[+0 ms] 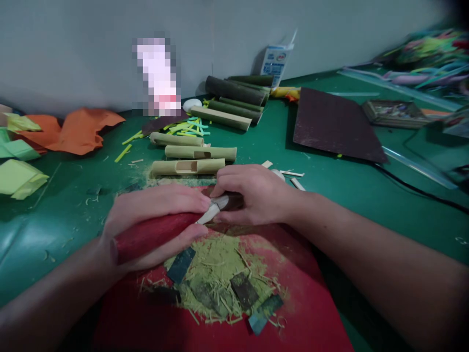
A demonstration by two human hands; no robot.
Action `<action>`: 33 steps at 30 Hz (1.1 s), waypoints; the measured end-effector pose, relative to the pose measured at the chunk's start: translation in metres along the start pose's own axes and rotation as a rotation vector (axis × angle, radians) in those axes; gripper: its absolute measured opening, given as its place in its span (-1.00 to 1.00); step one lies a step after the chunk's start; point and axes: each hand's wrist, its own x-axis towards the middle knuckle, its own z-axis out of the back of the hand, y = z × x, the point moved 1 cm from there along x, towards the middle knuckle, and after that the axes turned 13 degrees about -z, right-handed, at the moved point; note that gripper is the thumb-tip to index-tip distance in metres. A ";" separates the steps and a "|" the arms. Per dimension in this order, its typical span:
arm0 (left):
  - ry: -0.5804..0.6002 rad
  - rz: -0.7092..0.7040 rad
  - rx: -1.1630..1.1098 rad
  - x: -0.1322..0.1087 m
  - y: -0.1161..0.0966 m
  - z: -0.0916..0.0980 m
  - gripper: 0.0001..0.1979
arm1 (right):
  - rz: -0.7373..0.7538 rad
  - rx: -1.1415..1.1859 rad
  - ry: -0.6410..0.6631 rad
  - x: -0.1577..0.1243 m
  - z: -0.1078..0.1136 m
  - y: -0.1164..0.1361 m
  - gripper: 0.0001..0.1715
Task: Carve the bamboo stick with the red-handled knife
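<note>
My left hand [157, 200] is wrapped along a thick red handle [154, 237], its thumb and fingers pointing toward the right. From the handle's end juts a short pale, blade-like part [209, 213], so it looks like a knife. My right hand [262, 193] is closed just beyond that tip, with its fingers curled round a dark piece [234, 200] that is mostly hidden. The two hands nearly meet over a red board [304, 313]. Greenish-yellow bamboo dust [220, 249], thin shavings and several dark, flat scraps [245, 289] lie on the board.
Behind my hands lie bamboo tubes, two with cut openings [187, 167]. Darker bamboo pieces [234, 91] and a drink carton [276, 63] stand farther back. A brown sheet [335, 124] and black cable [421, 186] lie right; orange paper [80, 131] lies left on the green table [32, 210].
</note>
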 end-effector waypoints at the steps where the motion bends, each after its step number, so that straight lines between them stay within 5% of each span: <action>1: 0.015 -0.005 0.002 0.001 0.000 0.000 -0.81 | 0.004 -0.003 -0.002 0.000 0.000 0.000 -0.75; 17: -0.141 0.074 -0.050 0.008 -0.001 -0.006 -0.88 | 0.042 -0.026 -0.010 0.001 0.000 -0.004 -0.72; 33: -0.283 0.066 0.002 -0.015 -0.003 0.001 -0.85 | 0.035 -0.025 0.004 0.000 0.003 -0.007 -0.70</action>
